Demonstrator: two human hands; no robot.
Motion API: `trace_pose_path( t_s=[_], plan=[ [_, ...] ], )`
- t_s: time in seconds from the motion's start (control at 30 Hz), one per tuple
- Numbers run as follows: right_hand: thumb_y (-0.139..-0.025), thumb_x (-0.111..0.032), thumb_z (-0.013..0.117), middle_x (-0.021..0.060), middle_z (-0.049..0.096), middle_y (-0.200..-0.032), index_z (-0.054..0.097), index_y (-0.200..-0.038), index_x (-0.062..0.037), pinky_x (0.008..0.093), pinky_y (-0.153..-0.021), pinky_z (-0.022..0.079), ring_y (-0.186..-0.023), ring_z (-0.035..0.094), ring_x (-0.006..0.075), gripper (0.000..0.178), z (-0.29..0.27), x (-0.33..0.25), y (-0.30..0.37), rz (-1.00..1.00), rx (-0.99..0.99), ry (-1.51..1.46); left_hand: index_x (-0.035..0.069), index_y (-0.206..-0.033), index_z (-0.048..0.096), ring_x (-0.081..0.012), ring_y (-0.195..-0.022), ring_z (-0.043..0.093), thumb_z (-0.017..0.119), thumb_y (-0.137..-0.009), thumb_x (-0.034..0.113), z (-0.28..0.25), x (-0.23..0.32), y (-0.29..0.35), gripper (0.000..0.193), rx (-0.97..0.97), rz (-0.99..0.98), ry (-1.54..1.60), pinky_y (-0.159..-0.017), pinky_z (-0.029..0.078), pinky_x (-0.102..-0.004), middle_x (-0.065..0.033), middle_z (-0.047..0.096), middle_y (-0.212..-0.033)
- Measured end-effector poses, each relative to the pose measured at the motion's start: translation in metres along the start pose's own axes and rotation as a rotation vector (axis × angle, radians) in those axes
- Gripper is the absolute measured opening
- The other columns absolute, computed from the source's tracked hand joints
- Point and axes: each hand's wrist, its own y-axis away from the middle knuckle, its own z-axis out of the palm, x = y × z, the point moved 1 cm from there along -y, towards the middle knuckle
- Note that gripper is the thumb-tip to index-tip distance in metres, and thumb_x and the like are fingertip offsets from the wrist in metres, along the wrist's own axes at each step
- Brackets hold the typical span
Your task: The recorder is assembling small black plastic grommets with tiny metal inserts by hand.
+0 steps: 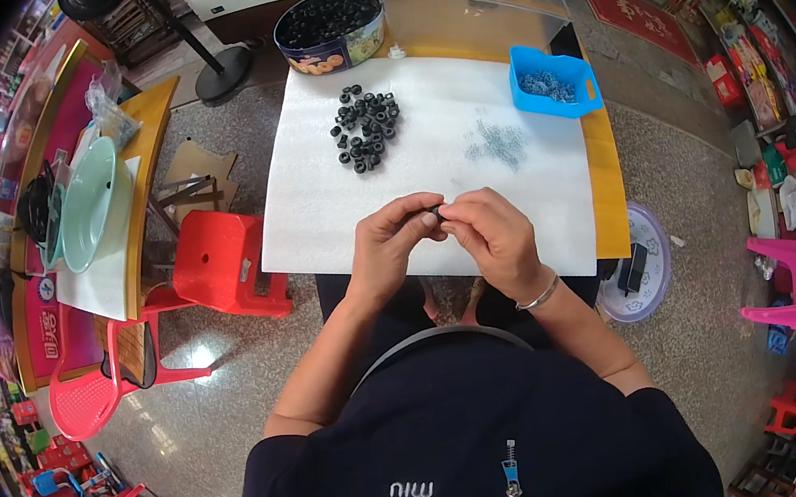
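My left hand pinches a small black ring-shaped part between thumb and fingers, above the front of the white-covered table. My right hand, with a bracelet at the wrist, meets it there. Its thumb and forefinger are pressed together against the part, and whatever they grip is too small to make out. Beyond my left hand lies a loose pile of similar black ring-shaped parts. Farther right, a scatter of tiny grey-blue pieces lies on the white sheet.
An oval tin full of black parts stands at the far left of the table. At the far right is a blue plastic basket holding tiny grey pieces. A red stool stands left, a lidded pale tub right.
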Motion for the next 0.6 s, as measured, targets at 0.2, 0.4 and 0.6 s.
trace_pose_path(
  t_s=[0.2, 0.4, 0.6],
  plan=[
    [-0.077, 0.005, 0.063, 0.0096, 0.059, -0.082, 0.061, -0.094, -0.0016, 0.0302, -0.057, 0.048, -0.069, 0.059, 0.0221, 0.019, 0.0, 0.007, 0.002, -0.013, -0.046, 0.032, -0.003, -0.11, 0.062, -0.0127, -0.081, 0.063, 0.059, -0.089, 0.005, -0.002, -0.002, -0.004, 0.023, -0.049, -0.079, -0.069, -0.075, 0.051, -0.025, -0.0072, 0.066, -0.09],
    [-0.076, 0.002, 0.065, 0.0075, 0.058, -0.076, 0.059, -0.089, -0.0032, 0.0325, -0.056, 0.047, -0.065, 0.057, 0.0236, 0.015, 0.003, 0.011, 0.007, 0.112, -0.039, -0.065, -0.004, -0.11, 0.062, -0.0135, -0.081, 0.063, 0.063, -0.088, 0.01, 0.002, 0.001, -0.007, 0.026, -0.097, -0.104, 0.037, -0.077, 0.051, -0.0267, -0.0082, 0.067, -0.091],
    [-0.075, -0.003, 0.067, 0.0057, 0.057, -0.073, 0.057, -0.084, -0.0058, 0.0334, -0.054, 0.046, -0.066, 0.057, 0.0232, 0.013, 0.002, 0.015, 0.006, -0.076, -0.077, 0.117, -0.006, -0.109, 0.062, -0.0156, -0.082, 0.062, 0.068, -0.084, 0.016, -0.004, 0.003, -0.014, 0.034, -0.215, -0.258, 0.049, -0.079, 0.05, -0.0288, -0.0092, 0.066, -0.09]
  ],
)
